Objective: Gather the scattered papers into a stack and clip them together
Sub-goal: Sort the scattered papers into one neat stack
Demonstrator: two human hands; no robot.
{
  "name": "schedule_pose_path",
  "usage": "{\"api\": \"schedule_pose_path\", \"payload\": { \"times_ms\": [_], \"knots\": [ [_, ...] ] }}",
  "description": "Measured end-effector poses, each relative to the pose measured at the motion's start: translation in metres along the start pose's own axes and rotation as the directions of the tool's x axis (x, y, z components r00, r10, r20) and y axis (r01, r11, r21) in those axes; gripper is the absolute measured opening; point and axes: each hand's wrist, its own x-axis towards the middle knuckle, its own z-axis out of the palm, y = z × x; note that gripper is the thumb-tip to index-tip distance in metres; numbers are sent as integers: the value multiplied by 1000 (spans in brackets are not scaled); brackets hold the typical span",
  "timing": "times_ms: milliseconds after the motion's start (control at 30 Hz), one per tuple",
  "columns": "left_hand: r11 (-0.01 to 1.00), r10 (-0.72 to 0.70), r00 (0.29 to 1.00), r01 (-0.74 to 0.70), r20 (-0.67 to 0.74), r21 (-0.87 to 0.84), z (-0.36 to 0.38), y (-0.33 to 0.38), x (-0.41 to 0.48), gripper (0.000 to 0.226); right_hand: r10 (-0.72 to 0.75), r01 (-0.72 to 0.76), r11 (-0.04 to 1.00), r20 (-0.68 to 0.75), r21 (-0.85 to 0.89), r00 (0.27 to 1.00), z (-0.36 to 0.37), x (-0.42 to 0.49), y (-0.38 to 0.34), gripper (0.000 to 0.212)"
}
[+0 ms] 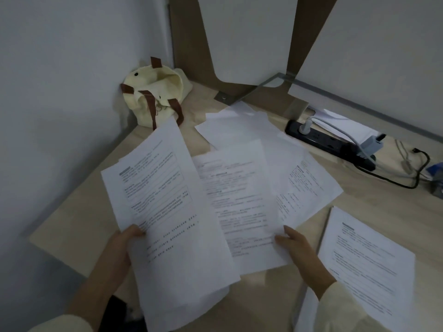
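Note:
My left hand [122, 250] grips a small stack of printed sheets [167, 212] by its left edge, thumb on top, lifted and tilted over the desk. My right hand [299, 250] pinches the lower right edge of a printed sheet [242, 202] lying on the desk. More loose white sheets [249, 130] fan out behind it, and a printed one [309, 188] pokes out to the right. Another printed sheet [366, 262] lies apart at the right front. No clip is visible.
The wooden desk [72, 224] fills a corner between white walls. A cream tote bag [153, 97] with brown straps sits at the back left. A black power strip [328, 144] with plugs and cables runs along the back right. A metal bracket [239, 97] stands behind.

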Motion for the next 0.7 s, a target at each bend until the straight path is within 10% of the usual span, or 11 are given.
{"api": "schedule_pose_path", "payload": {
  "times_ms": [433,567,700],
  "knots": [
    [985,37,946,21,322,-172,36,22,-2,35,66,-68,997,-48,-40,997,9,-1,23,28],
    [996,65,954,-78,293,32,53,33,-8,18,93,-94,995,75,12,993,9,-5,14,32],
    [973,61,942,-130,331,192,58,20,2,50,184,-201,967,114,159,976,10,6,14,16]
  ]
}}
